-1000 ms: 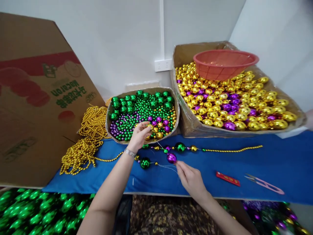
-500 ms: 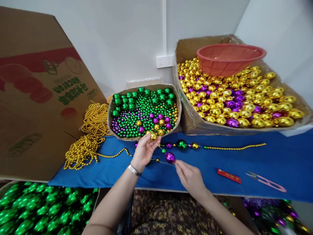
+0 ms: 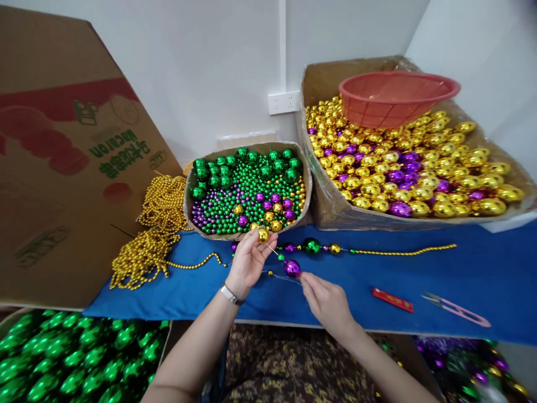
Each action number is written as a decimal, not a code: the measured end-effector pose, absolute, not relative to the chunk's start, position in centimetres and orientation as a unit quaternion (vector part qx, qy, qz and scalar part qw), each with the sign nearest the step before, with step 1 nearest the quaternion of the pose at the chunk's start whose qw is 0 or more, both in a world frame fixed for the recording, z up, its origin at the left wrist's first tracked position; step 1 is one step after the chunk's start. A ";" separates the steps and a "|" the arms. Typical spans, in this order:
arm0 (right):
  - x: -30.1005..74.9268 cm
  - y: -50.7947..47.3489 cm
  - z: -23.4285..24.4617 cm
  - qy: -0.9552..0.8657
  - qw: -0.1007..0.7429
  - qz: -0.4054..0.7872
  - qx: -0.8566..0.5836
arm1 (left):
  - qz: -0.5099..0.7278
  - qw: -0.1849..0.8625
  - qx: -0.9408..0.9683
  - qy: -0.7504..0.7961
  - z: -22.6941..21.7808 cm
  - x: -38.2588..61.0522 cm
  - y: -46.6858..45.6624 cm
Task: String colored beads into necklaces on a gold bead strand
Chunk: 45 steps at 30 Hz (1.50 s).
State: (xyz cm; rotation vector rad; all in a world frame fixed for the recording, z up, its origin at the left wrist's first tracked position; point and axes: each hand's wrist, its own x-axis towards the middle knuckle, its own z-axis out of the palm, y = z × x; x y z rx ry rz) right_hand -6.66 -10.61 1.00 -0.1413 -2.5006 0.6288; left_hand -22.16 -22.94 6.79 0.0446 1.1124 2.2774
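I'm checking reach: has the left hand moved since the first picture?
Yes. The left hand has drawn back, away from the wall socket, from over the smaller bead box to its near edge.

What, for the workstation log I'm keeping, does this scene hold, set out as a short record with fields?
Left hand: gold bead at the fingertips
Right hand: holds a beaded strand beside its purple bead
Small carton: green, purple and gold beads
Large carton: gold and purple beads, red basket on top
Blue cloth, right side: red packet, pink-handled snips
Blue cloth, left side: heaped gold bead strings
Red packet's contents: not visible
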 end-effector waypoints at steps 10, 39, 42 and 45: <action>-6.8 -10.6 0.9 -0.930 0.285 0.223 -0.061 | 0.868 0.279 0.011 0.411 6.6 -21.7 -23.0; -7.8 -11.0 0.0 -0.622 0.179 0.731 -0.216 | 0.785 0.242 0.138 0.553 6.2 -19.8 -22.8; -8.3 -11.1 0.1 -0.484 0.152 0.836 -0.209 | 0.745 0.259 0.188 0.585 6.9 -20.0 -22.9; -8.4 -10.9 0.3 -0.428 0.144 0.869 -0.201 | 0.706 0.292 0.254 0.593 7.8 -20.9 -23.2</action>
